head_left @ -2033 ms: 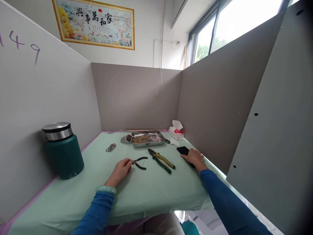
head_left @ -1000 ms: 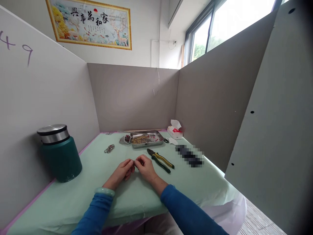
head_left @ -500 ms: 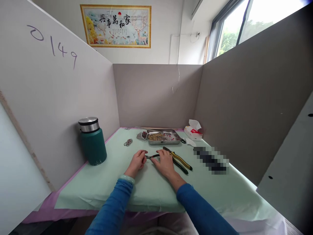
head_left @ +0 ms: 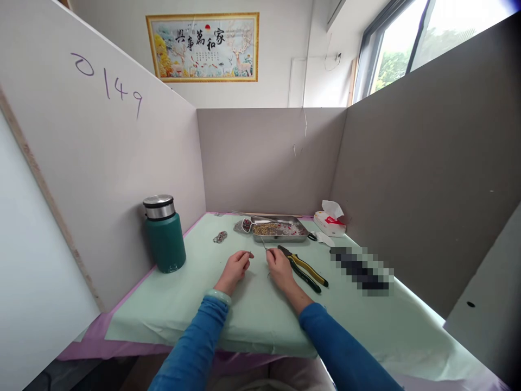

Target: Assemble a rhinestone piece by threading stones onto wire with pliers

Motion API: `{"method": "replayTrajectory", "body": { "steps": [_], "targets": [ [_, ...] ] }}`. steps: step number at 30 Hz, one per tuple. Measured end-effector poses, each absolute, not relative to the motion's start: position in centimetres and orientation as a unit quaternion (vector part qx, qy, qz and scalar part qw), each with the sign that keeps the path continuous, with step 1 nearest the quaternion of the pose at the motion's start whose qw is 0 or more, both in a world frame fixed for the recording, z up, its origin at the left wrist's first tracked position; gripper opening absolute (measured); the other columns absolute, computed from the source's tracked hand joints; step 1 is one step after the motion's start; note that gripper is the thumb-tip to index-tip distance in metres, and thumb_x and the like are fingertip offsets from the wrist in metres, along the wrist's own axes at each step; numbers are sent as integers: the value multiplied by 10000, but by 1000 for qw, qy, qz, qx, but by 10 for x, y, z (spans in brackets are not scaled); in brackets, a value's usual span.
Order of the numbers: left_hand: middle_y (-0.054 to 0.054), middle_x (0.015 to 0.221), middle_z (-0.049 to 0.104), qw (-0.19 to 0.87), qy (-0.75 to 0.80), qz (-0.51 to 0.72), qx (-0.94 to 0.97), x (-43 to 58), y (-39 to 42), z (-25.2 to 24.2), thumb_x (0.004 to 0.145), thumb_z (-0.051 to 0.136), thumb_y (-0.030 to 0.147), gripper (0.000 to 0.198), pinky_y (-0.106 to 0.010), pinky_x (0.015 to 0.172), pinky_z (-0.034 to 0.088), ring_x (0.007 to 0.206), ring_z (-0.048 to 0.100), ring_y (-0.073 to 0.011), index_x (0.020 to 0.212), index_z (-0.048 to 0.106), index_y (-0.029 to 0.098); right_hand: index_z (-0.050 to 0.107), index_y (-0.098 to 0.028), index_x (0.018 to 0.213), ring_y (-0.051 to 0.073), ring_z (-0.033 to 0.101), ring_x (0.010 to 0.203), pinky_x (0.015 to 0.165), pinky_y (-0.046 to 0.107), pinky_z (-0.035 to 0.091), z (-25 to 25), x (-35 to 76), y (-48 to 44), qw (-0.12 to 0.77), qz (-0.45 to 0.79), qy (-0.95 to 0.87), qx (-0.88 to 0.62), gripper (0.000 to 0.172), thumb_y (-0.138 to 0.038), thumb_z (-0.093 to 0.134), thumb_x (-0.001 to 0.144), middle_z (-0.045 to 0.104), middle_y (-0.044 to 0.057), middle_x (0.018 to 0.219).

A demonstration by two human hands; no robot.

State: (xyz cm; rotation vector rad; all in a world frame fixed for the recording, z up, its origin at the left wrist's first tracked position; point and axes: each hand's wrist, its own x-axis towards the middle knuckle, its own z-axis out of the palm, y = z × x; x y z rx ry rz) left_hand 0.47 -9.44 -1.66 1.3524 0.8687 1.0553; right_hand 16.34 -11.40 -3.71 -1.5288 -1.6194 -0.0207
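My left hand is pinched at the middle of the table, with a tiny piece at its fingertips too small to name. Just to its right, my right hand is closed round a thin metal tool, whose slim tip points up and away; its kind is hidden in the fingers. A gap lies between the two hands. Pliers with yellow and dark green handles rest on the cloth right beside my right hand. Beyond the hands is a metal tray holding gold, clear and red beads.
A green cloth covers the table. A green bottle stands at left. Near the tray are a small chain pile, a bag of beads and a tissue pack. A pixelated dark object lies at right. Partition walls surround the table.
My hands have moved apart slightly. The tool in my right hand pointed left toward my left fingers and now points up and away. The whole view has shifted a little.
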Motion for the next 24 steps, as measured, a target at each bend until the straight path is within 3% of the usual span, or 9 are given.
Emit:
{"method": "replayTrajectory", "body": {
  "steps": [4,11,24],
  "targets": [
    [97,485,305,600,364,438,561,4,-94,-15,741,531,398,230,-179,369,83,374,178,-39,773,530,170,562,-160,936,179,572,778,682,276,450,-34,169,-121,477,23,-658,-582,318,-370,324,914,623,63,866],
    [124,432,226,627,347,442,540,1,-93,-14,741,511,364,177,-179,359,69,352,112,-39,739,479,190,576,-179,1010,176,562,875,790,287,436,-37,161,-133,452,43,-723,-521,222,-258,430,863,618,55,935],
    [118,435,261,591,365,447,563,6,-94,-17,753,528,354,175,-179,350,89,343,151,-35,749,519,179,560,-197,957,197,520,877,745,282,391,-34,153,-142,387,-50,-738,-550,159,-243,429,880,586,58,907]
  ]
}}
